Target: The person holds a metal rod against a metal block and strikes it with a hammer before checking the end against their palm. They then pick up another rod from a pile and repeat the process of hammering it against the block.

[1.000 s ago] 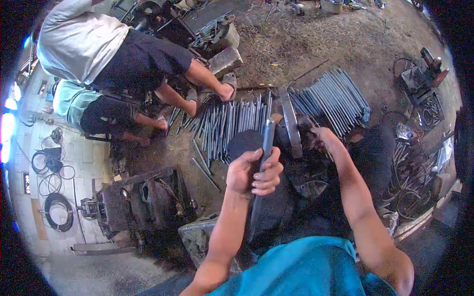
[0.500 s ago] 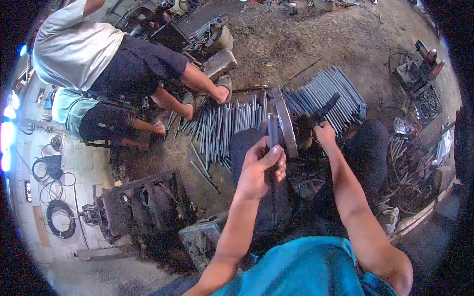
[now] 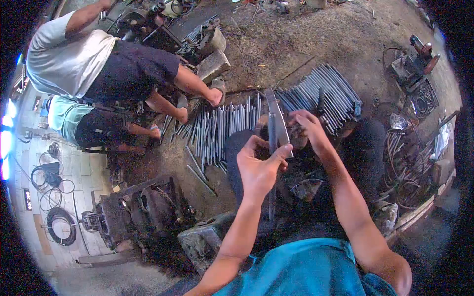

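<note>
At the centre of the frame the left hand [image 3: 259,165] pinches a thin metal rod [image 3: 272,167] between thumb and fingers; the rod stands roughly upright, running from above the hand down toward the lower middle. Just right of it the right hand [image 3: 307,124] is closed over the top of a flat steel bar [image 3: 276,121], though what its fingers clamp is too blurred to tell. Behind, rows of rods [image 3: 222,126] and a second bundle [image 3: 328,93] lie loose on the dirt floor [image 3: 306,39], in no container. Two crouched people [image 3: 98,69] fill the upper left.
</note>
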Demonstrator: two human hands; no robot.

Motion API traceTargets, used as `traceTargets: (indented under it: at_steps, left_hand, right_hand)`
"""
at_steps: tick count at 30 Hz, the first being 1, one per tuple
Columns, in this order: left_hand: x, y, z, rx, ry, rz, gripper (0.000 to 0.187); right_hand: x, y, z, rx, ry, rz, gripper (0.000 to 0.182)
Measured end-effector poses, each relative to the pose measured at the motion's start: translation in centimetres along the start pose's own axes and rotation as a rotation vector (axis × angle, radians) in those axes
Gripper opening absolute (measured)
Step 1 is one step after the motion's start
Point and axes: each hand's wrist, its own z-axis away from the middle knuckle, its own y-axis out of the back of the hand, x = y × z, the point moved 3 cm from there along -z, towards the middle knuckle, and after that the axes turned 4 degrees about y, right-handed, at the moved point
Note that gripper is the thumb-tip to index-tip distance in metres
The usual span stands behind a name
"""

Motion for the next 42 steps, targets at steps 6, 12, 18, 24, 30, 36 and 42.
traceTargets:
  at_steps: [6, 12, 18, 24, 30, 36, 42]
  left_hand:
    - [-1.8, -1.7, 0.7, 0.066, -0.127, -0.199, 0.027]
    - [-0.3, -3.0, 3.5, -0.020, -0.332, -0.493, 0.023]
    - [-0.6, -1.4, 3.7, -0.327, 0.056, -0.262, 0.028]
    - [-1.5, -0.6, 2.5, -0.383, 0.141, -0.332, 0.023]
    - [-1.6, -1.2, 1.1, -0.405, 0.144, -0.196, 0.026]
    - [-1.8, -1.8, -2.3, -0.446, 0.231, 0.056, 0.025]
    - [-1.0, -1.8, -5.1, -0.396, 0.223, 0.285, 0.030]
  right_hand:
    - [-12.5, -7.3, 2.7, -0.536, 0.103, -0.675, 0.089]
    - [-15.5, -9.1, 3.6, -0.668, 0.189, -0.845, 0.093]
    - [-15.2, -9.2, 4.2, -0.608, 0.192, -1.006, 0.097]
    - [-14.8, -9.1, 3.7, -0.599, 0.167, -1.066, 0.101]
    - [-13.5, -8.3, 2.4, -0.517, 0.223, -0.964, 0.093]
    - [-14.9, -7.9, 2.1, -0.398, 0.019, -1.181, 0.078]
    - [-12.6, -6.5, -0.6, -0.494, 0.346, -0.778, 0.077]
